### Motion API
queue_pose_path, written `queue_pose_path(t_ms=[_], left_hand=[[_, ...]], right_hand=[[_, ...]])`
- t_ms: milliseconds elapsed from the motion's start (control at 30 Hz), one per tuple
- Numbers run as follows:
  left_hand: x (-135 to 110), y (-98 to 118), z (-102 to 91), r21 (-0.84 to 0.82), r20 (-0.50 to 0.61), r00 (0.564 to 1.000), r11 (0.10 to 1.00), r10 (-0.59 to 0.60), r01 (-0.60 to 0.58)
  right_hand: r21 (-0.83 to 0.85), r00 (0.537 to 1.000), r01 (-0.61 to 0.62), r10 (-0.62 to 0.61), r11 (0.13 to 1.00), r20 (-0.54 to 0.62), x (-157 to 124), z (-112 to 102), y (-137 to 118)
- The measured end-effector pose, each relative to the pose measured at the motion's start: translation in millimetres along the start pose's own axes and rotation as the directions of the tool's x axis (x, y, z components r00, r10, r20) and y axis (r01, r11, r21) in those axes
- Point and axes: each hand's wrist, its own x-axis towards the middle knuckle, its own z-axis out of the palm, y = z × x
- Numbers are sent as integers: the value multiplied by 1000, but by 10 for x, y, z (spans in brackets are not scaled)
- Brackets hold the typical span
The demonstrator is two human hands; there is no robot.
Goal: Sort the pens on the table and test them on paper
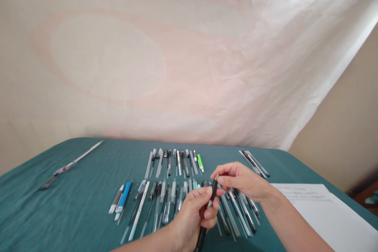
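Observation:
My left hand (193, 212) is closed around a black pen (214, 189) with a silver band. The pen is tilted, its pale metallic tip pointing up and away from me. Thumb and fingers of my right hand (243, 180) are pinched at that tip end; whether they hold a separate part there I cannot make out. Below and behind both hands lies a long row of disassembled pens (165, 201), with clear barrels, caps and thin refills side by side. My hands hide the middle of this row.
Farther back is a second row of pen parts (169, 163), ending in a bright green piece (200, 163). A few dark and clear tubes (254, 163) lie at the back right. White printed paper (327, 216) covers the right side. A long thin stick-like item (72, 164) lies far left.

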Motion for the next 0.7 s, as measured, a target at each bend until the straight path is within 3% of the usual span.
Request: queue_pose_path(t_ms=[267, 400, 700], left_hand=[[-13, 15, 37, 179, 11, 996, 980, 86, -86], [-1, 44, 18, 187, 2, 992, 974, 129, -128], [4, 30, 31, 206, -13, 992, 971, 129, -123]], right_hand=[[-12, 998, 10, -11, 1000, -61, -6, 70, -16], [42, 1000, -7, 8, 999, -9, -16, 55, -41], [-20, 992, 75, -77, 997, -96, 10, 58, -6]])
